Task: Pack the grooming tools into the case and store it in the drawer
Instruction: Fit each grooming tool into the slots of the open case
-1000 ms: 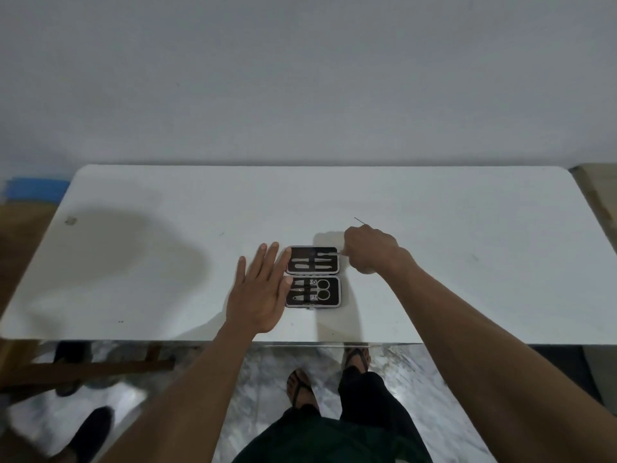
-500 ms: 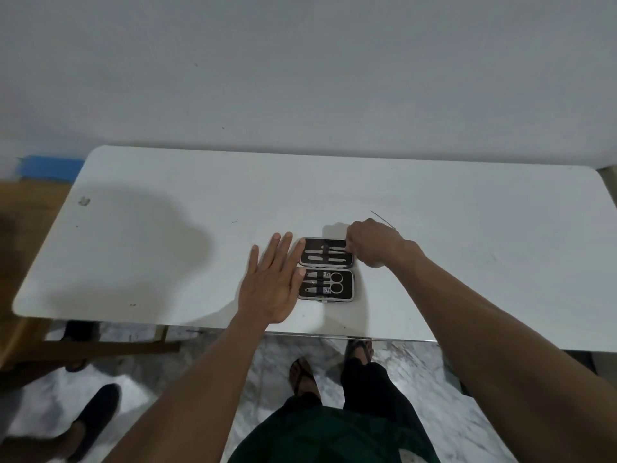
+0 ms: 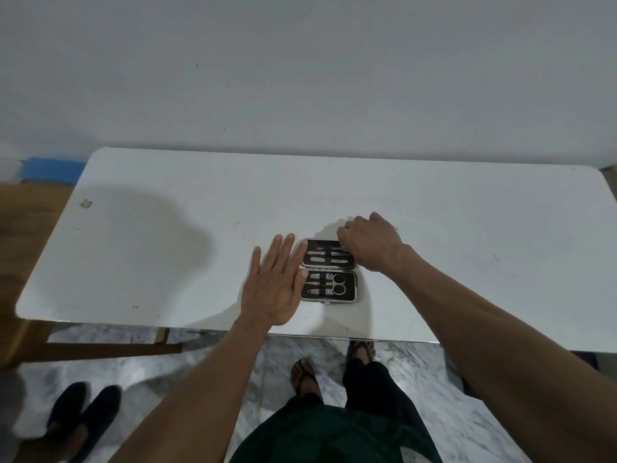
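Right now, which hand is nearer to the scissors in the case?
Left. The left hand lies flat beside the case's near half, where the scissors sit. The right hand is at the far half's right corner.

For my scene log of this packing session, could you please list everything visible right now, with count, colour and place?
Table: one, white, across the middle, against the wall.
Grooming case: one, black, lying open in two halves near the table's front edge.
Grooming tools: several, silver, strapped inside both halves; scissors in the near half.
Blue object: one, far left by the wall; cannot tell what it is.
Dark shoes: two, on the floor at lower left.
Left hand: flat and open beside the case's left edge.
Right hand: curled at the far half's right end; what it pinches is hidden.
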